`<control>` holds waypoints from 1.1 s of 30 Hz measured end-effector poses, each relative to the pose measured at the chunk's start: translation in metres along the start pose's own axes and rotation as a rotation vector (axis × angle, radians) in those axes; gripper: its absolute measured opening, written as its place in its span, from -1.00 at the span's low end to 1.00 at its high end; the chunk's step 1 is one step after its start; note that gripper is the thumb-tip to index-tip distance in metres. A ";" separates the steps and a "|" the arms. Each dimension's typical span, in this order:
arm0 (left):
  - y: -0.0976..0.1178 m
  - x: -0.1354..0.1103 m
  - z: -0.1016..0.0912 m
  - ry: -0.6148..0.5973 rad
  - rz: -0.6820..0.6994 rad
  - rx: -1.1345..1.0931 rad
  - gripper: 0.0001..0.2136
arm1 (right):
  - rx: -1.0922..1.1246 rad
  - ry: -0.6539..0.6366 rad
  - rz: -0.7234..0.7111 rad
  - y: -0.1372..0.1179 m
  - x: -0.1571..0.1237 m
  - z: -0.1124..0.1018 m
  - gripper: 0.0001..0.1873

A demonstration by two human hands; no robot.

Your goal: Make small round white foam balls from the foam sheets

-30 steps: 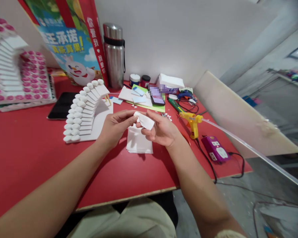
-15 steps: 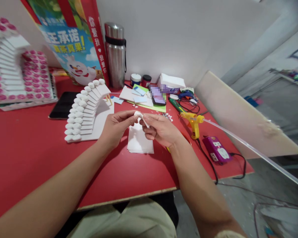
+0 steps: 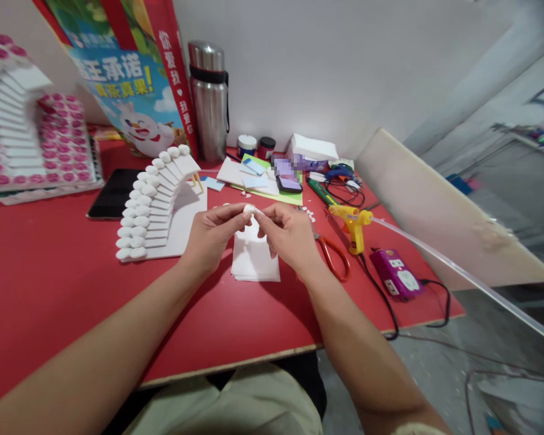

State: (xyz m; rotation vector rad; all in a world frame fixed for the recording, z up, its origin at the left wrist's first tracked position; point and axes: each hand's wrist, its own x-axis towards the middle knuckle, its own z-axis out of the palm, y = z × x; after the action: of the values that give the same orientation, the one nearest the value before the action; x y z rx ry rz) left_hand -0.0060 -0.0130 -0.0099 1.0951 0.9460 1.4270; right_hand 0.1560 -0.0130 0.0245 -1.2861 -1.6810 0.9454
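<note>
Between the fingertips of both hands is a small white rolled paper piece (image 3: 249, 209), mostly covered by the fingers. My left hand (image 3: 212, 234) pinches it with thumb and forefinger from the left. My right hand (image 3: 292, 234) meets it from the right, its fingers closed at the piece's edge. Directly beneath lies a stack of white paper sheets (image 3: 256, 267), partly shaded by the hands. Just left of my left hand stands a small white staircase model (image 3: 159, 220), lined with round white pads along its outer side. Red-handled pliers or scissors (image 3: 335, 257) lie beside my right wrist.
A yellow glue gun (image 3: 354, 226) with a long clear stick and a purple power socket box (image 3: 395, 275) sit at right. Behind are a steel flask (image 3: 209, 112), a phone (image 3: 288, 175) and a printed bag (image 3: 131, 78). A pink-flowered staircase (image 3: 63, 136) stands far left.
My right hand has turned over, knuckles now upward, and its fingers have moved closer to my left fingertips. The white strip's loose end no longer shows. The red handles have come into view.
</note>
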 end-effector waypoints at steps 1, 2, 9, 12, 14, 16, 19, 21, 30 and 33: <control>0.000 -0.001 0.001 0.011 0.007 0.015 -0.82 | -0.031 0.026 -0.017 0.000 -0.001 0.001 -0.71; 0.000 -0.002 0.002 0.025 0.017 0.032 -0.82 | -0.058 0.050 -0.038 0.000 -0.001 0.002 -0.72; -0.003 -0.005 0.007 0.102 0.184 0.178 -0.86 | -0.158 0.114 -0.166 0.002 -0.003 0.012 -0.80; -0.005 -0.005 0.006 0.113 0.280 0.297 -0.85 | -0.158 0.088 -0.172 0.000 -0.004 0.013 -0.80; -0.006 -0.005 0.006 0.132 0.359 0.386 -0.85 | -0.148 0.070 -0.172 0.000 -0.005 0.013 -0.78; -0.007 -0.005 0.006 0.151 0.435 0.462 -0.84 | -0.133 0.063 -0.173 0.000 -0.005 0.013 -0.77; -0.008 -0.008 0.008 0.140 0.535 0.549 -0.81 | -0.108 0.076 -0.182 0.000 -0.004 0.013 -0.77; -0.007 -0.009 0.010 0.108 0.576 0.579 -0.79 | -0.097 0.090 -0.187 0.001 -0.004 0.011 -0.77; 0.008 -0.002 0.002 0.035 0.243 0.287 -0.91 | -0.149 -0.013 -0.249 0.002 -0.001 -0.006 -0.79; 0.013 0.003 -0.004 -0.039 0.073 0.161 -0.86 | -0.185 -0.057 -0.304 0.003 0.001 -0.010 -0.81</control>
State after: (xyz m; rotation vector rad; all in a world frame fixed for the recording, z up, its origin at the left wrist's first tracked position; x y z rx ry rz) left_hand -0.0132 -0.0112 0.0018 1.2836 1.0161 1.4019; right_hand 0.1663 -0.0106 0.0264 -1.0858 -1.9784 0.6640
